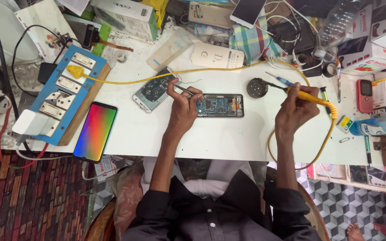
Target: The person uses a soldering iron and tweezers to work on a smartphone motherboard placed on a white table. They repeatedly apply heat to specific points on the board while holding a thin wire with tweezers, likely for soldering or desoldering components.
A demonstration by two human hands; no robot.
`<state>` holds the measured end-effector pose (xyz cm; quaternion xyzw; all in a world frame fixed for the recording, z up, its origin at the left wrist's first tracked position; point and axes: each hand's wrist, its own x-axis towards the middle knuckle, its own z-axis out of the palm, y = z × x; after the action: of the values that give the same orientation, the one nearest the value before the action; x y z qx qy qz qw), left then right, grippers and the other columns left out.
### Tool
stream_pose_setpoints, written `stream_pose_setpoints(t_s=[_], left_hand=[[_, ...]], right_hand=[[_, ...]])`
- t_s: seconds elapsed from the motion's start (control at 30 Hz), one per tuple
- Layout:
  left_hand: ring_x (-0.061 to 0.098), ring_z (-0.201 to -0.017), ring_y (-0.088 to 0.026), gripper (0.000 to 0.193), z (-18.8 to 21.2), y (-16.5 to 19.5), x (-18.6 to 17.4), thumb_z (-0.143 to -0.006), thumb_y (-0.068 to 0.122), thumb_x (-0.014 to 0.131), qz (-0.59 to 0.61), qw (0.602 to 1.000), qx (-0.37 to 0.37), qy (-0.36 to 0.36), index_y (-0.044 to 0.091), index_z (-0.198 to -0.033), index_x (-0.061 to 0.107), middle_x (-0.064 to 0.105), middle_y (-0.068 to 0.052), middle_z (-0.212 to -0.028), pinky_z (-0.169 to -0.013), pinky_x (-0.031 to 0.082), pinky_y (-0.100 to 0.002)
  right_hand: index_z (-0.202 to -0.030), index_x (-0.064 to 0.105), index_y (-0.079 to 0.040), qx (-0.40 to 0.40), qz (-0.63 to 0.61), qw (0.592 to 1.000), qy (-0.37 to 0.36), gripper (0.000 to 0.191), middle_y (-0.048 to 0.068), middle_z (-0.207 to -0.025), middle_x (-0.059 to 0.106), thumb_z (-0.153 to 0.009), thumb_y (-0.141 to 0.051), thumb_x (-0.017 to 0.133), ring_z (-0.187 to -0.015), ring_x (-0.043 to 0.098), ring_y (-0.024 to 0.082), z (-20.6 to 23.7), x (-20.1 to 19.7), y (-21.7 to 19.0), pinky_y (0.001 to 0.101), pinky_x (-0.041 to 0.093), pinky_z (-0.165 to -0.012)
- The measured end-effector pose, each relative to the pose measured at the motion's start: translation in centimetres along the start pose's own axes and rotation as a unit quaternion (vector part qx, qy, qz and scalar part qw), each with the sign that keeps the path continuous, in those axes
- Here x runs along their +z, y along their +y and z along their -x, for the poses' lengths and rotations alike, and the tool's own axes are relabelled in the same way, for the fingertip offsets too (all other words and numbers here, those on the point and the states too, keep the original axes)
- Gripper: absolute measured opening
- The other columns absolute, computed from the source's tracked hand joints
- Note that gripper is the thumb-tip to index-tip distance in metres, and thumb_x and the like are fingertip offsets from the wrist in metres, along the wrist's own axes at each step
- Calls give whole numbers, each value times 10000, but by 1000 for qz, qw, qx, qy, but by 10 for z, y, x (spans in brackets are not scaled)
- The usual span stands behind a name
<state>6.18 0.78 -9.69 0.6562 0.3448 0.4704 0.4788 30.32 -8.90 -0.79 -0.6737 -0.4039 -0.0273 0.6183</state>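
Opened black smartphone with its blue circuit board exposed, lying flat at the centre of the frame on the white worktable. The left hand is closed on thin metal tweezers, whose tips reach the phone's left end. The right hand, to the right of centre and well apart from the left, is clamped round the yellow handle of a soldering iron; its dark tip rests at a round grey metal tin just above and right of the phone (contact cannot be told). The iron's yellow cord runs left across the table to a yellow plug in a blue switchboard mounted on wood, at upper left. A second opened phone with a silver frame lies tilted just left of the tweezers. At lower left, a smartphone showing a rainbow-coloured screen lies near the table edge. At far right: a small red keypad phone and a clear bottle of blue liquid on its side. A checked cloth lies at upper centre.
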Motion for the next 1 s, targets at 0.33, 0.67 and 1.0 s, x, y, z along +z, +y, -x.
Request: stream_pose_setpoints(t_s=[0.33, 0.67, 1.0], left_hand=[[703, -861, -200, 571, 1, 3, 0, -1093, 31, 511, -2, 1000, 21, 9, 50, -1413, 39, 703, -120, -979, -876, 568, -325], [683, -829, -200, 574, 0, 13, -1, -1061, -29, 487, 1, 1000, 4, -1, 36, -1405, 33, 703, -118, -959, -850, 563, -317], [702, -853, -203, 568, 1, 12, -1, -1043, -56, 469, -7, 1000, 12, 4, 33, -1399, 36, 701, -125, -979, -857, 572, -319]], right_hand=[[-960, 556, 15, -18, 9, 1000, 17, 237, 49, -746, 622, -1126, -133, 635, -592, 474, 43, 2, -2, 7, 222, 345, -529], [-938, 526, 0, 10, -25, 999, -46, 236, 24, -737, 623, -1109, -137, 613, -559, 479, 34, -6, -5, -10, 217, 350, -511], [-921, 554, 1, 0, 26, 998, -54, 245, 22, -713, 615, -1113, -132, 627, -569, 457, 36, -15, -7, -11, 234, 335, -509]])
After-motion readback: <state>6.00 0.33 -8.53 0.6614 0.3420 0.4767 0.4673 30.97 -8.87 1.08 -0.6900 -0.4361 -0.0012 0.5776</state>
